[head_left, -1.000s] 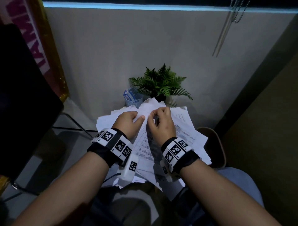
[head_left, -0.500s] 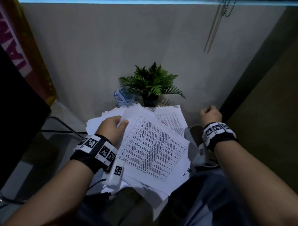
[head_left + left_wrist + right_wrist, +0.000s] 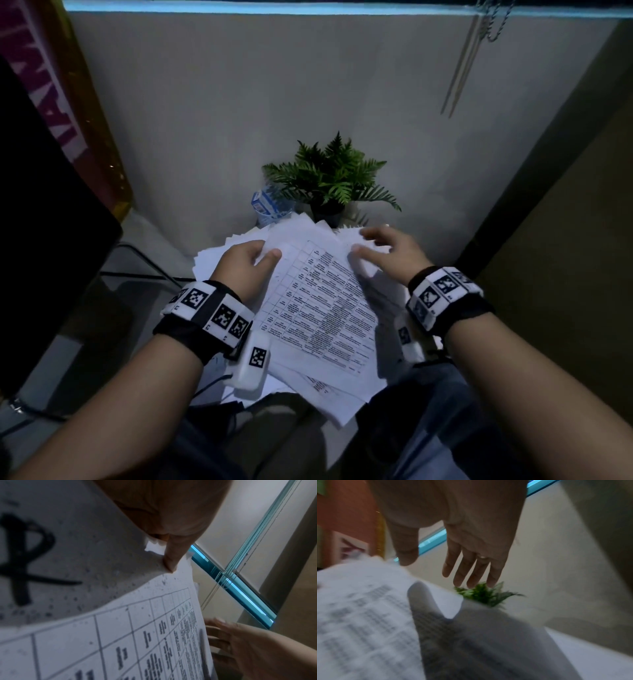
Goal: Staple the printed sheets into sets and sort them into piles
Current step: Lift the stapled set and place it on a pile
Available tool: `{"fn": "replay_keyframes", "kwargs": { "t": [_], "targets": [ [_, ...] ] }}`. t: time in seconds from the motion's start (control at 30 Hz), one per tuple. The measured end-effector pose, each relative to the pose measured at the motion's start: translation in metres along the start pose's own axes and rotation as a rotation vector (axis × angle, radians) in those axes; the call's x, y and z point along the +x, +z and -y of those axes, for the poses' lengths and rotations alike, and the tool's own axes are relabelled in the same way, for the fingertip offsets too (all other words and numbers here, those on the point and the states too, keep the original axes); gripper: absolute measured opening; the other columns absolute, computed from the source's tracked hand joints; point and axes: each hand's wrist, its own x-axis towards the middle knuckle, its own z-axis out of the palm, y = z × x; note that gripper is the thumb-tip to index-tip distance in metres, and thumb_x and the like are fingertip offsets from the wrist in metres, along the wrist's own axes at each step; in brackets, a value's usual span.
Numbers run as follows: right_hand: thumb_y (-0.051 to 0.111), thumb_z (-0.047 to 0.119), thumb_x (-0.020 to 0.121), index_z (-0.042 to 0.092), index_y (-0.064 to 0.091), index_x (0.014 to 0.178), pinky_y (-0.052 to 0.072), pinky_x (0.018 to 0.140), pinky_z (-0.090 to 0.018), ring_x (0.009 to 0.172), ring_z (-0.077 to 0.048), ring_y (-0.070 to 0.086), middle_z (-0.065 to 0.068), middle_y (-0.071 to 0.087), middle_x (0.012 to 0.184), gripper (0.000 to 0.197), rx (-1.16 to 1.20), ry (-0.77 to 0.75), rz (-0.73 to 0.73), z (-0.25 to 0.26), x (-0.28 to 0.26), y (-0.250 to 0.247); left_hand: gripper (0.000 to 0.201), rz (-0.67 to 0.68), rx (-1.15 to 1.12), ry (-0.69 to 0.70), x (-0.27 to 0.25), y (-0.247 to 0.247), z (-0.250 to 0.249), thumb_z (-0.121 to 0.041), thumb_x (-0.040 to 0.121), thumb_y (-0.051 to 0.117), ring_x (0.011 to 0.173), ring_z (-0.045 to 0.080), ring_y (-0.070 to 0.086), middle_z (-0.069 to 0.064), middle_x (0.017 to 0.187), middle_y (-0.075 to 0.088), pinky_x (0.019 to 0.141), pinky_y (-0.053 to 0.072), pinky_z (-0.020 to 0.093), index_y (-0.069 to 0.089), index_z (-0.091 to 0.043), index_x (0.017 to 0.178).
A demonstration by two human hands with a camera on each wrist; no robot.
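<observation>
A loose heap of white printed sheets (image 3: 318,308) covers a small table in front of me. The top sheet (image 3: 137,635) carries a ruled grid of dark text. My left hand (image 3: 251,262) pinches the top left corner of the upper sheets, thumb on top, fingers underneath. In the left wrist view the left thumb (image 3: 171,555) presses the paper edge. My right hand (image 3: 380,246) hovers just over the top right corner of the heap with straight, spread fingers (image 3: 471,572) and holds nothing. No stapler is in view.
A small potted fern (image 3: 329,178) and a blue-and-white carton (image 3: 265,202) stand against the grey wall behind the sheets. A dark chair back (image 3: 41,222) fills the left. Blind cords (image 3: 462,68) hang at the upper right. My knees sit below the heap.
My right hand, off to the right as a closed fist half a second ago, has come back over the sheets and opened. The left hand keeps its hold on the corner.
</observation>
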Motion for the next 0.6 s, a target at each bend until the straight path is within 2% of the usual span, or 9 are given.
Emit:
{"fn": "replay_keyframes", "kwargs": {
  "t": [0.07, 0.1, 0.13, 0.2, 0.23, 0.33, 0.43, 0.5, 0.6],
  "targets": [
    [0.069, 0.037, 0.082, 0.021, 0.056, 0.123, 0.041, 0.080, -0.014, 0.102, -0.007, 0.053, 0.009, 0.058, 0.112, 0.046, -0.009, -0.047, 0.161, 0.020, -0.009, 0.018, 0.017, 0.012, -0.024, 0.026, -0.005, -0.004, -0.004, -0.025, 0.094, 0.054, 0.070, -0.002, 0.053, -0.012, 0.074, 0.061, 0.072, 0.035, 0.022, 0.064, -0.015, 0.085],
    [0.068, 0.034, 0.084, 0.019, 0.056, 0.121, 0.042, 0.071, -0.009, 0.095, -0.007, 0.055, 0.009, 0.059, 0.105, 0.042, 0.004, -0.066, 0.184, 0.028, -0.011, 0.024, 0.018, 0.022, -0.056, 0.031, -0.007, -0.007, -0.004, -0.026, 0.093, 0.054, 0.074, 0.000, 0.056, -0.009, 0.078, 0.064, 0.073, 0.038, 0.023, 0.066, -0.014, 0.088],
    [0.067, 0.032, 0.086, 0.018, 0.057, 0.115, 0.042, 0.063, -0.007, 0.086, -0.009, 0.057, 0.007, 0.061, 0.096, 0.034, 0.007, -0.082, 0.175, 0.034, -0.012, 0.029, 0.019, 0.031, -0.102, 0.037, -0.009, -0.010, -0.003, -0.028, 0.092, 0.056, 0.077, 0.005, 0.059, -0.005, 0.082, 0.066, 0.076, 0.041, 0.025, 0.067, -0.012, 0.090],
    [0.064, 0.032, 0.088, 0.016, 0.058, 0.103, 0.041, 0.058, -0.017, 0.077, -0.015, 0.056, 0.003, 0.060, 0.084, 0.024, -0.012, -0.099, 0.107, 0.043, -0.010, 0.035, 0.022, 0.045, -0.182, 0.042, -0.013, -0.018, 0.002, -0.034, 0.089, 0.058, 0.078, 0.012, 0.059, -0.002, 0.083, 0.067, 0.078, 0.045, 0.031, 0.066, -0.013, 0.088],
    [0.064, 0.034, 0.088, 0.014, 0.058, 0.105, 0.040, 0.060, -0.023, 0.080, -0.016, 0.055, 0.001, 0.060, 0.086, 0.027, -0.032, -0.101, 0.083, 0.048, -0.010, 0.035, 0.021, 0.051, -0.212, 0.039, -0.016, -0.023, 0.005, -0.035, 0.087, 0.059, 0.078, 0.012, 0.059, -0.002, 0.084, 0.067, 0.078, 0.046, 0.031, 0.065, -0.016, 0.088],
    [0.063, 0.032, 0.089, 0.011, 0.055, 0.117, 0.037, 0.073, -0.022, 0.085, -0.012, 0.051, 0.002, 0.056, 0.098, 0.035, -0.035, -0.075, 0.032, 0.057, -0.006, 0.033, 0.019, 0.101, -0.231, 0.002, -0.026, -0.032, 0.016, -0.033, 0.078, 0.068, 0.078, 0.015, 0.064, 0.001, 0.090, 0.070, 0.077, 0.051, 0.033, 0.065, -0.021, 0.093],
    [0.067, 0.029, 0.086, 0.015, 0.056, 0.104, 0.046, 0.073, -0.029, 0.082, -0.015, 0.056, -0.003, 0.062, 0.099, 0.025, -0.038, -0.064, -0.002, 0.062, -0.004, 0.035, 0.012, 0.120, -0.177, 0.003, -0.034, -0.033, 0.024, -0.018, 0.081, 0.069, 0.063, 0.006, 0.061, -0.007, 0.073, 0.066, 0.069, 0.049, 0.026, 0.062, -0.028, 0.084],
    [0.071, 0.031, 0.080, 0.017, 0.056, 0.103, 0.050, 0.085, -0.039, 0.095, -0.020, 0.058, -0.002, 0.059, 0.104, 0.030, -0.072, -0.062, -0.110, 0.061, -0.003, 0.041, 0.016, 0.076, -0.171, -0.002, -0.037, -0.030, 0.025, -0.009, 0.086, 0.065, 0.057, -0.003, 0.058, -0.010, 0.071, 0.064, 0.062, 0.047, 0.021, 0.062, -0.024, 0.084],
    [0.070, 0.031, 0.077, 0.021, 0.056, 0.099, 0.045, 0.092, -0.041, 0.101, -0.021, 0.054, 0.004, 0.046, 0.102, 0.028, -0.133, -0.114, -0.368, 0.064, -0.016, 0.049, 0.008, -0.001, -0.159, -0.005, -0.039, -0.026, 0.023, -0.014, 0.090, 0.059, 0.069, 0.010, 0.061, 0.000, 0.080, 0.067, 0.064, 0.046, 0.023, 0.063, -0.021, 0.090]
  ]
}}
